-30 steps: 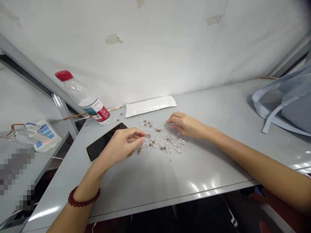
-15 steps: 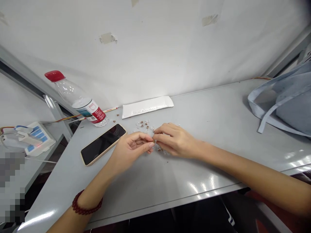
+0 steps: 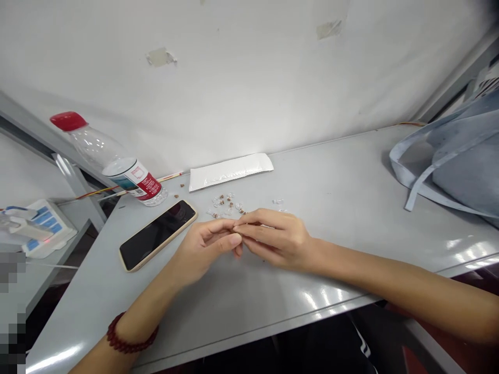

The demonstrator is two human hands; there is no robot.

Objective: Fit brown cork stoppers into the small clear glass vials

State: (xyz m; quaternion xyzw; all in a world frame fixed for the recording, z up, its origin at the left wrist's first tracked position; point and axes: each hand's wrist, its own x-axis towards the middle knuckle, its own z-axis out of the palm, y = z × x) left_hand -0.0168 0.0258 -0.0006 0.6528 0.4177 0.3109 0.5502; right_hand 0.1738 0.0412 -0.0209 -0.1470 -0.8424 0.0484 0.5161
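Tiny clear vials and brown corks (image 3: pixel 223 203) are scattered on the table (image 3: pixel 343 208), just beyond the left hand (image 3: pixel 205 252) and right hand (image 3: pixel 276 239), which are held touching, curled inward; whether anything is grasped cannot be told. A phone (image 3: pixel 158 235) lies left of the left hand.

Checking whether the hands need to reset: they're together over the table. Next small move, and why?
Probably part the left hand and right hand slightly to see what they pinch: their fingertips meet, hiding any small piece, while the tiny clear pieces and brown bits lie just beyond.
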